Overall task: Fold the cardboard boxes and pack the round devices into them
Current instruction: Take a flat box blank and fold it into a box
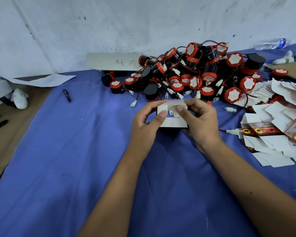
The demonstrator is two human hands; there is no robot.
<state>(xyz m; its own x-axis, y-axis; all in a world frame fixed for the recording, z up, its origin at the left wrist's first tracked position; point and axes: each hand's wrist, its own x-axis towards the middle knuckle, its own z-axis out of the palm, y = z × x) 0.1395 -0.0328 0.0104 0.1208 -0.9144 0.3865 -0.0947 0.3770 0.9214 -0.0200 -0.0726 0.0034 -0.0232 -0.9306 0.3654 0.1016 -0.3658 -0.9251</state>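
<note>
On the far left of the counter (75, 151), which has a blue cloth on it, lie a sheet of paper (46, 80) and a black pen (67, 95).

Next comes the left hand (148, 124). Its grip is closed on the left side of a small cardboard box (172, 117), with the thumb pressing a white flap down. The right hand (199, 120) grips the right side of the same box, and its thumb presses the other flap. The box is held between both hands, just above the blue cloth, in the middle of the view. A small white plug shows in the gap between the flaps, so I think a round device is already inside, but I cannot see it well.

I think the step is closing the top of this box. The next move needs the flaps pushed flat and the last flap tucked in, with no wire caught.

Behind the hands is a big pile of round devices (203, 74), black and red, with thin wires. A card strip (113, 61) by the wall has "46" written in red.

On the right lies a heap of flat boxes (277, 120). Some show a black elephant picture on yellow. Their words are too small to read. Far back lies a water bottle (270, 43).
</note>
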